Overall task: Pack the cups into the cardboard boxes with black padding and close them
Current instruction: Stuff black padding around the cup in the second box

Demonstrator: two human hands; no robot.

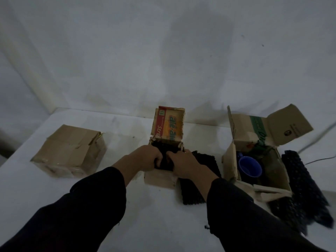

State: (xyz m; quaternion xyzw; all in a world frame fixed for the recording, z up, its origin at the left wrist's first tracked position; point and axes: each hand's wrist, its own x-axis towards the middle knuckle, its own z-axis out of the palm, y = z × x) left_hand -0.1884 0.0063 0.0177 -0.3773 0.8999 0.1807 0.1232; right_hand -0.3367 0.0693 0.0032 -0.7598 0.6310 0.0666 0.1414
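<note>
Left hand (150,157) and right hand (183,161) side by side, fingers curled onto black padding (164,161) at the mouth of the middle box (160,179); lid up behind. More padding (197,186) lies flat, touching that box's right side. Right box (231,160) open, blue cup (250,167) inside on its side. Padding strip (305,188) beside it. Left box (69,151) closed, on white table (127,224).

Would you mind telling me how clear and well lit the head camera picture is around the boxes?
In the head view the light is dim and grey; the black padding under both hands melts into shadow; the blue cup in the right box still reads clearly; the wide lens bends the table edge; the padding strip at far right is smeared.
</note>
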